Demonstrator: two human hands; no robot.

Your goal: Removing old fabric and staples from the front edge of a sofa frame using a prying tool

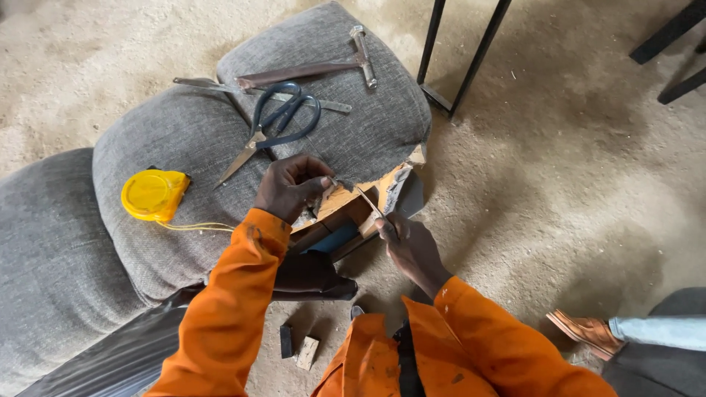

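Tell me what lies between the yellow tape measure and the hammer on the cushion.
In the head view, blue-handled scissors lie on the grey cushion between the yellow tape measure and the hammer.

Scissors and hammer on the cushion, tape measure left of both hands

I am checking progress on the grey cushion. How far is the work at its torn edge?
Done: grey fabric covers most of the cushion. In hand: left hand grips the fabric edge, right hand works a thin tool at the exposed wooden frame. Left: that corner is uncovered; scissors, hammer, tape measure lie unused.
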